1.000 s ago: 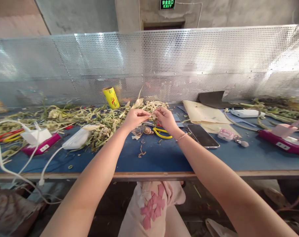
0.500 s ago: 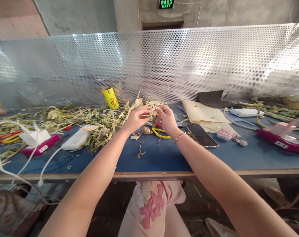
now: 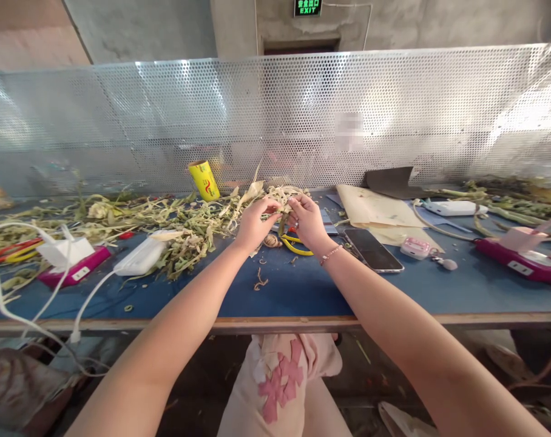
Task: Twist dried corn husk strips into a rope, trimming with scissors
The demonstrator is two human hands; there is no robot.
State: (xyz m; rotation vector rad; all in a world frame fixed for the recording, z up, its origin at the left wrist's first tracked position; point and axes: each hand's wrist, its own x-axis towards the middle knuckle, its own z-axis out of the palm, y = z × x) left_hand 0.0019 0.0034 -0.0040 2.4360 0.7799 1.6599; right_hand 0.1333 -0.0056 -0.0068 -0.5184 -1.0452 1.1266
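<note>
Over the middle of the blue table (image 3: 303,291), my left hand (image 3: 253,222) and my right hand (image 3: 306,217) meet, fingers pinched together on a small piece of dry, pale husk strip (image 3: 281,210). Just beyond them lies a heap of dried husks and green stalks (image 3: 184,224). Yellow-handled scissors (image 3: 296,244) lie on the table under my right hand, beside a small woven husk knot (image 3: 272,240). A bracelet circles my right wrist.
A yellow roll (image 3: 204,180) stands by the perforated metal screen (image 3: 275,115). A phone (image 3: 372,249), brown paper (image 3: 371,209), a pink case (image 3: 415,246) and a magenta device (image 3: 523,260) lie to the right. White chargers with cables (image 3: 141,258) and another magenta device (image 3: 73,270) lie to the left.
Both hands have drawn closer together and shifted slightly away from me, toward the husk heap, still working the same strip.
</note>
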